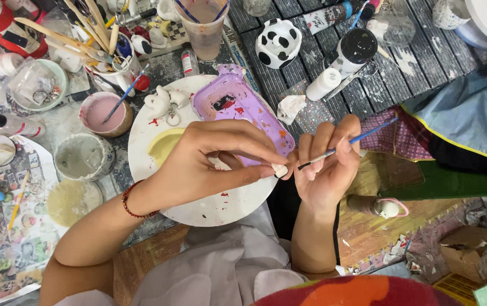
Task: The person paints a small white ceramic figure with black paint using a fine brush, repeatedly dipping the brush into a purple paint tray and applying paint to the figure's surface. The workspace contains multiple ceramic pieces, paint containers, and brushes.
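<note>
The fingers [266, 170] of the left hand [209, 161] pinched a small white lump [280, 169], smooth and rounded like unpainted clay, held above the near edge of a round white plate [141, 164]. The right hand [325, 167] sat just beside it, its fingers [320, 147] pressed together around a thin paintbrush [348, 143] with a blue handle, the dark tip pointing at the lump. A red beaded bracelet [133, 205] circled the left wrist.

The plate was flat and matte, spotted with red and carrying a pale yellow smear [163, 144]. On it lay a purple plastic tray [237, 107], glossy and stained with red and orange, and a small white figurine [158, 103].

Further out on the cluttered, paint-flecked bench [158, 68] stood a round cup [104, 113] of pink paint with a brush in it, a crusted grey cup [83, 157] of cloudy water, a jar [120, 62] crowded with wooden-handled brushes, a clear plastic cup [205, 25] of murky liquid, and a black-and-white panda figure [278, 42]. White paint bottles [322, 84] lay on a dark slatted mat [402, 68].
</note>
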